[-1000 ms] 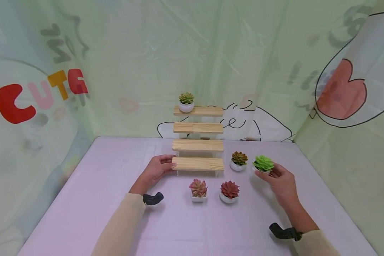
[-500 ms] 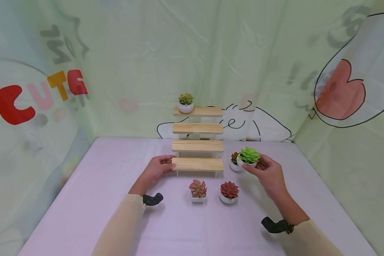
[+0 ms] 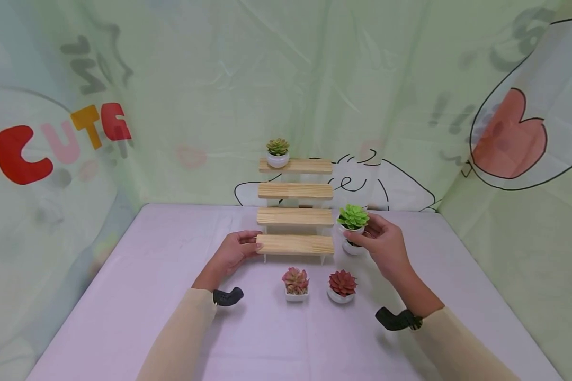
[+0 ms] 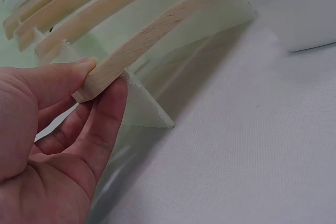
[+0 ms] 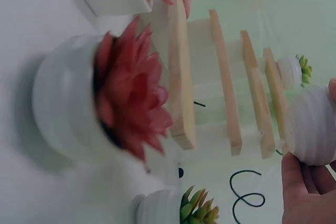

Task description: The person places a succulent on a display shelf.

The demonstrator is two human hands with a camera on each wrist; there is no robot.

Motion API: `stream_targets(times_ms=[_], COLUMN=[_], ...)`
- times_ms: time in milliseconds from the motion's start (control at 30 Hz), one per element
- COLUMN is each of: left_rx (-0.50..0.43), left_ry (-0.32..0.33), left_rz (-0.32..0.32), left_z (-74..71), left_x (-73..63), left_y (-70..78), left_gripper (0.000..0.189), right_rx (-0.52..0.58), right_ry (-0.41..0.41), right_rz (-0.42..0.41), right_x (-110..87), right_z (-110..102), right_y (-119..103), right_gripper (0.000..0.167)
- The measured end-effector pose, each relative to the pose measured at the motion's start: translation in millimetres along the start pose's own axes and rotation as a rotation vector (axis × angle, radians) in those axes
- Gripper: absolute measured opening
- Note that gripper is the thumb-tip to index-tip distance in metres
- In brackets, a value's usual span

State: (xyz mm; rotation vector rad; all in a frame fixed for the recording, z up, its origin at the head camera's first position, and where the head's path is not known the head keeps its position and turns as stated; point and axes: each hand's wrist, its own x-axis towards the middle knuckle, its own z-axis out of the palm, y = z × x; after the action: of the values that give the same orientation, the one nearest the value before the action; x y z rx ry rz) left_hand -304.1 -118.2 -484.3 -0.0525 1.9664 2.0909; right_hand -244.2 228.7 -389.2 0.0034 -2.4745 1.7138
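My left hand (image 3: 233,253) pinches the left end of the lowest board of a four-step wooden stand (image 3: 295,244); in the left wrist view the thumb (image 4: 63,80) lies on top and fingers beneath. My right hand (image 3: 383,244) holds a bright green succulent (image 3: 354,217) by its white round pot (image 5: 314,124), raised off the table to the right of the stand. Behind and below it, a brownish succulent's pot (image 3: 351,247) is mostly covered by that hand and plant. A yellow-green succulent (image 3: 278,152) sits at the left of the top board.
In front of the stand, a pink succulent in a square white pot (image 3: 296,286) and a red succulent in a round white pot (image 3: 341,287) stand on the white-covered table (image 3: 181,344). A printed green curtain (image 3: 195,106) hangs behind and at both sides.
My right hand has lifted the green succulent and carried it left and away from me, over the brownish one, towards the stand. The left hand stays on the lowest board.
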Motion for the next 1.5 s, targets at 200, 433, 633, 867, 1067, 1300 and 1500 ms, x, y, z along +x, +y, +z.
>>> stream_targets(times_ms=[200, 433, 633, 867, 1067, 1300, 1500], left_rx=[0.002, -0.012, -0.012, -0.017, -0.011, -0.017, -0.012], left_ry=[0.001, 0.004, 0.011, 0.009, 0.012, -0.010, -0.007], left_rz=[-0.008, -0.003, -0.017, -0.003, -0.007, 0.001, 0.000], left_z=[0.2, -1.4, -0.7, 0.0, -1.4, -2.3, -1.4], left_x=[0.5, 3.0, 3.3, 4.0, 3.0, 2.7, 1.5], left_y=[-0.4, -3.7, -3.9, -5.3, -5.2, -4.9, -2.2], left_gripper=[0.047, 0.047, 0.047, 0.046, 0.047, 0.047, 0.047], right_rx=[0.033, 0.033, 0.071, 0.028, 0.065, 0.061, 0.089], right_ry=[-0.041, -0.032, -0.007, -0.014, -0.025, -0.002, -0.009], right_rz=[-0.041, -0.068, -0.111, -0.133, -0.130, -0.116, -0.105], right_x=[10.3, 23.3, 39.6, 57.3, 77.5, 100.0, 116.3], right_z=[7, 15, 22, 28, 34, 41, 44], right_y=[-11, -25, -32, -42, -48, -56, -64], right_gripper=[0.074, 0.074, 0.072, 0.071, 0.070, 0.066, 0.068])
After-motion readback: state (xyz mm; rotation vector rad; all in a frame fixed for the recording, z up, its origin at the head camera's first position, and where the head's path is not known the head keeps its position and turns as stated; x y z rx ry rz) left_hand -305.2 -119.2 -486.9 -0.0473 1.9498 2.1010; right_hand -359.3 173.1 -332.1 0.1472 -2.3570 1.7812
